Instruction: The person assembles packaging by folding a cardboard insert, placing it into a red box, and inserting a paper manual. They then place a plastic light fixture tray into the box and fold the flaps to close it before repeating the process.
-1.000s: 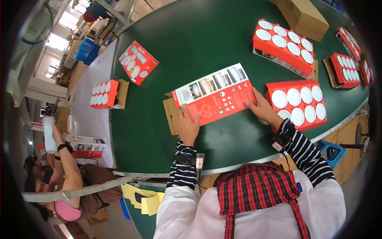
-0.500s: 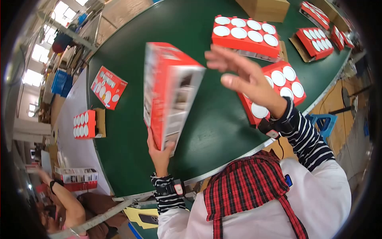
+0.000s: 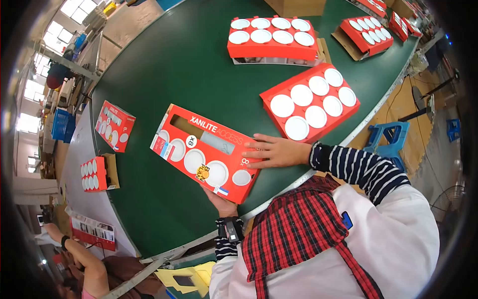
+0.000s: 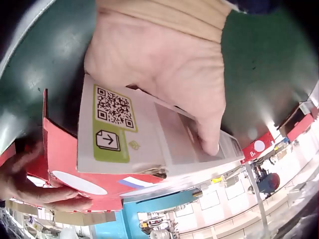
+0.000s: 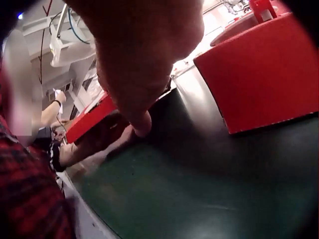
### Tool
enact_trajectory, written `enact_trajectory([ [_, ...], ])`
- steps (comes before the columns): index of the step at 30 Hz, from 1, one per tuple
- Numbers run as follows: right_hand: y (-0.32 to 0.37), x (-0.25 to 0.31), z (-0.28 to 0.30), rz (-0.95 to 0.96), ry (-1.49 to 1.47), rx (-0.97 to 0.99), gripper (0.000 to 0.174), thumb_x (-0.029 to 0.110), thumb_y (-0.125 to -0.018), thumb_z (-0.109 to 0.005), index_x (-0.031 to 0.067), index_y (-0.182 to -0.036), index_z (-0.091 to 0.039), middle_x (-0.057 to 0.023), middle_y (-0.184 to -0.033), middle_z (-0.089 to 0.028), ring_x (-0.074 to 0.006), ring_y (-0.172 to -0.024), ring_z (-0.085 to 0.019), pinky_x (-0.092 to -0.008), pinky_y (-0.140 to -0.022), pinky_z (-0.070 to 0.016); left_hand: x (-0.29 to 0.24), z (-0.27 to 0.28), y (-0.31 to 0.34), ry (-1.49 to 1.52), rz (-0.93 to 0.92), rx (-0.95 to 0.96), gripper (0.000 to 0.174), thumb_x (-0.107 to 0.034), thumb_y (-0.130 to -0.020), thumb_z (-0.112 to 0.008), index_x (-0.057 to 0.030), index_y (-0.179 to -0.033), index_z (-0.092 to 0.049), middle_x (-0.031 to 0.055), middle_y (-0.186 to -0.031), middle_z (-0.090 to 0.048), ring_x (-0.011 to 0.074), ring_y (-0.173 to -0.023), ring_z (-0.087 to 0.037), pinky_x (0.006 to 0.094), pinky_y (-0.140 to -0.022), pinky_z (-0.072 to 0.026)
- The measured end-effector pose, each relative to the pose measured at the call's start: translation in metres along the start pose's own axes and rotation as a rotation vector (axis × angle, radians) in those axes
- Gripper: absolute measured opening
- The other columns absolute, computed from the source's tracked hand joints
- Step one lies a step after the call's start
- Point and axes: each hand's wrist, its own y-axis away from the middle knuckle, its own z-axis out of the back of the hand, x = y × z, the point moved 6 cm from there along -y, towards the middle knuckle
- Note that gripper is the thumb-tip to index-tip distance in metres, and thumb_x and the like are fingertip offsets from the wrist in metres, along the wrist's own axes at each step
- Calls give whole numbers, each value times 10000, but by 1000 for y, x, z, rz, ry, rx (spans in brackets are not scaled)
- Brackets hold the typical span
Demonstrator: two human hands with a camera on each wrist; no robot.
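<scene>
A red XANLITE carton [image 3: 209, 145] with printed white discs and a window cut-out faces up, tilted, over the green table [image 3: 164, 74]. My left hand [image 3: 219, 203] grips it at the near lower edge. In the left wrist view the left thumb [image 4: 212, 132] presses on the white side panel beside a QR code [image 4: 114, 107], and the other fingers are hidden. My right hand [image 3: 281, 152] rests on the carton's right end, its straight fingers spread on the printed face. A red flap [image 4: 62, 149] stands out at that end.
Red boxes with white round discs lie close on the right [image 3: 323, 107] and farther back [image 3: 274, 51]. Leftward are a smaller XANLITE box [image 3: 117, 127] and a disc box [image 3: 94, 172]. A brown carton [image 3: 298, 7] stands behind, a blue stool [image 3: 388, 142] beyond the right table edge. Another person [image 3: 97, 266] works at left.
The carton was lying flat under both hands, then was stood upright in the left hand with the right hand off it. Now its front faces up and the right hand is back on it.
</scene>
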Motion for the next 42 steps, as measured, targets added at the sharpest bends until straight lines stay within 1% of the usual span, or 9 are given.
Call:
enact_trajectory([
  [8, -7, -8, 11, 20, -371, -115, 376, 242, -899, -526, 144, -1260, -498, -128, -1178, -570, -255, -1116, -544, -450, -979, -401, -10, 15, 21, -77, 203, -104, 612, -522, -964, -371, -96, -1399, -316, 83, -1407, -400, 260, -1262, -426, 420, -1023, -403],
  [10, -21, -21, 22, -72, -460, 40, 329, 279, -909, -515, 134, -1204, -531, -135, -1065, -606, -271, -1005, -578, -442, -892, -434, -43, 50, 38, -864, 320, -316, 580, -415, -963, -469, -64, -1402, -325, 151, -1398, -379, 239, -1274, -397, 408, -1004, -372],
  [12, -36, -34, 34, -168, -549, 194, 305, 316, -920, -503, 124, -1149, -564, -143, -952, -641, -288, -895, -613, -433, -805, -466, -80, -5, 71, -1667, -647, -375, 614, -335, -907, -587, -28, -1385, -355, 197, -1299, -476, 249, -1155, -505, 396, -893, -444],
  [15, -58, -48, 34, -186, -704, 326, 275, 328, -954, -460, 90, -1004, -587, -115, -846, -632, -315, -831, -609, -429, -758, -453, -59, -104, 82, -2065, -947, 336, 615, -253, -828, -690, -21, -1338, -438, 184, -1106, -604, 241, -932, -612, 361, -753, -496],
  [19, -68, -64, 23, -257, -748, 171, 262, 317, -921, -503, 72, -954, -594, -122, -863, -633, -320, -831, -605, -426, -749, -464, -62, -45, 33, -1661, -499, -42, 358, -160, -806, -711, -29, -1121, -604, 140, -827, -660, 178, -587, -608, 283, -587, -491],
  [24, -43, -13, 52, 16, -154, -415, 351, 257, -771, -688, 21, -1015, -599, -161, -1218, -535, -319, -1096, -521, -439, -897, -412, -70, -49, 7, -1669, -557, -220, 237, -158, -851, -673, 15, -992, -592, 131, -759, -654, 145, -538, -569, 278, -538, -468],
  [28, -30, 7, -2, -166, -372, -272, 461, 271, -772, -692, 2, -1117, -545, -220, -1224, -498, -338, -1097, -503, -434, -916, -399, -69, -53, -6, -1514, -633, -41, 167, -123, -899, -615, 32, -936, -565, 77, -723, -628, 80, -542, -529, 259, -481, -429],
  [31, -32, -33, -21, -760, -147, -398, 586, 283, -737, -730, -19, -1179, -491, -234, -1198, -496, -339, -1120, -485, -436, -794, -436, -68, -52, -4, -1305, -477, -67, 187, -171, -921, -603, -7, -973, -531, 22, -718, -549, 46, -509, -442, 193, -454, -355],
  [42, 16, -32, -46, -1089, -853, -34, 287, 178, -781, -589, -53, -929, -501, -261, -805, -620, -407, -792, -631, -474, -690, -491, -96, -23, -22, -1603, -637, -279, 218, -187, -892, -627, 15, -951, -568, 106, -762, -619, 174, -667, -572, 314, -621, -466],
])
